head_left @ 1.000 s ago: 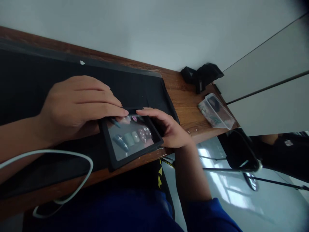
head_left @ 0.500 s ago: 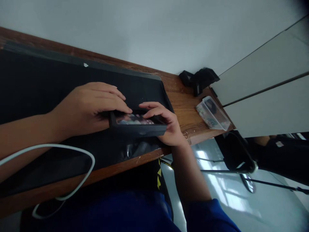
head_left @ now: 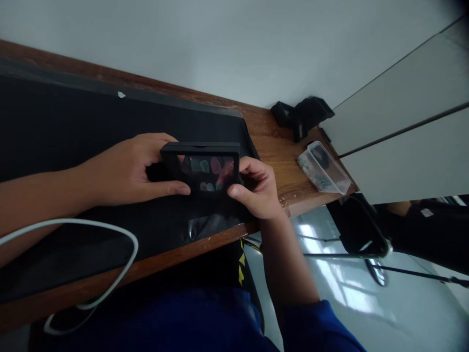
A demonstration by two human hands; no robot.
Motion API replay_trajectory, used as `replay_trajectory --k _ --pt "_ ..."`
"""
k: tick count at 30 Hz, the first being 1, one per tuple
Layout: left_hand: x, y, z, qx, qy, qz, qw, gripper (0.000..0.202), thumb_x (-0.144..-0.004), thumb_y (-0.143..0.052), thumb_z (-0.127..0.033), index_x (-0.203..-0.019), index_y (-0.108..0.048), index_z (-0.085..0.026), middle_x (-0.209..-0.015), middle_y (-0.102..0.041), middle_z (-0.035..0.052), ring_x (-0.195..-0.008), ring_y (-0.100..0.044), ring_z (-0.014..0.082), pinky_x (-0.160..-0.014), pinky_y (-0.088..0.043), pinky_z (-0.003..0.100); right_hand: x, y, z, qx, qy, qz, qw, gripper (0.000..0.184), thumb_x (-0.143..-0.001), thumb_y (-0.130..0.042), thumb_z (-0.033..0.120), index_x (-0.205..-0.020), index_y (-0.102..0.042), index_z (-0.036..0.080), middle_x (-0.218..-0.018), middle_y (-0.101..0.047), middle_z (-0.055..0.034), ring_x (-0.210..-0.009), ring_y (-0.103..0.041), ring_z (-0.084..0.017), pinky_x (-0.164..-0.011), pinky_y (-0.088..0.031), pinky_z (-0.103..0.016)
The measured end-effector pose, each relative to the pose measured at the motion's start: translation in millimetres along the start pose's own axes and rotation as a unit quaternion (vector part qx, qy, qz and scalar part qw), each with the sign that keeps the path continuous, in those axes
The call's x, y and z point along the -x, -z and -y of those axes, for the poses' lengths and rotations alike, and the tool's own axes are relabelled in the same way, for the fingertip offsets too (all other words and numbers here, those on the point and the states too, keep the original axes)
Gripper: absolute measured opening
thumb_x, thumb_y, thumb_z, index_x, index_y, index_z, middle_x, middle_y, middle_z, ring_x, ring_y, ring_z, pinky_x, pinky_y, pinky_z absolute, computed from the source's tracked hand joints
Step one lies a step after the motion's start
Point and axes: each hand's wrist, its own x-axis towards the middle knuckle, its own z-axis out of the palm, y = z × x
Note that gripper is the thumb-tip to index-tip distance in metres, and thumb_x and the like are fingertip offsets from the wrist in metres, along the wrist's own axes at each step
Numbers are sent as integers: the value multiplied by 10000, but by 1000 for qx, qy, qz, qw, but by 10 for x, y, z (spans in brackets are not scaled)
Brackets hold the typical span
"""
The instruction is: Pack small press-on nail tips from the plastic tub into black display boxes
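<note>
I hold a black framed display case [head_left: 202, 167] with a clear window, raised on edge above a black desk mat [head_left: 73, 132]. Through the window several coloured press-on nails show, green, pink and dark. My left hand [head_left: 128, 171] grips the case's left side, thumb along its lower edge. My right hand [head_left: 256, 188] grips the right side, thumb at the lower right corner. Both hands are closed on the frame.
The wooden desk [head_left: 278, 151] runs along a white wall. A clear plastic box [head_left: 322, 168] and a black stand [head_left: 302, 115] sit at its right end. A white cable [head_left: 110, 274] loops over the near edge. A black chair [head_left: 362, 230] stands to the right.
The case lay flat on the mat under my fingers; I have lifted its near edge and tipped it upright, so the window now faces me.
</note>
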Motion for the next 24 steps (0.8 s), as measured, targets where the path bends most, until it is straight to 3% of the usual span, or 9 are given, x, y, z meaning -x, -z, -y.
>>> replay_trajectory --k 6,10,13,17,20,24 --pt "-16 9 -27 -3 -12 -12 1000 730 -944 -570 -923 -1089 -810 -248 -1089 -759 51 -1024 -706 248 -1021 -590 413 -20 32 -3 -48 -55 21 997 480 -825 -921 652 -872 -679 240 -792 -692 25 -713 -634 -137 -760 -565 -294" --pt "-30 -7 -35 0 -9 -16 1000 774 -909 -567 -963 -1021 -815 -239 -1046 -769 54 -985 -720 253 -974 -604 415 -23 62 -25 -70 -66 21 995 475 -821 -920 646 -891 -684 240 -786 -640 26 -742 -592 -143 -739 -530 -278" --pt "-21 -21 -60 22 0 -14 1000 686 -943 -617 -888 -1014 -802 -232 -1068 -786 48 -966 -736 233 -894 -610 353 -20 69 -52 -107 -64 29 992 453 -818 -929 604 -838 -666 237 -761 -582 28 -755 -554 -145 -711 -486 -262" --pt "2 -16 -154 99 50 -3 994 495 -959 -740 -719 -981 -763 -225 -917 -785 -12 -782 -729 163 -725 -579 256 -15 69 -72 -141 -94 33 985 471 -770 -961 588 -855 -654 241 -754 -548 36 -725 -518 -140 -676 -461 -256" --pt "14 -3 -224 122 79 3 989 422 -959 -767 -656 -965 -764 -233 -868 -793 -29 -745 -722 148 -704 -571 243 -12 75 -66 -157 -108 29 981 477 -743 -976 578 -893 -667 246 -766 -560 39 -706 -506 -134 -662 -457 -256" --pt "23 -14 -222 131 69 0 989 394 -979 -743 -630 -940 -790 -241 -883 -818 -30 -763 -749 149 -696 -566 239 -8 74 -53 -149 -127 21 980 455 -805 -935 598 -957 -688 248 -790 -575 40 -680 -484 -125 -660 -459 -264"
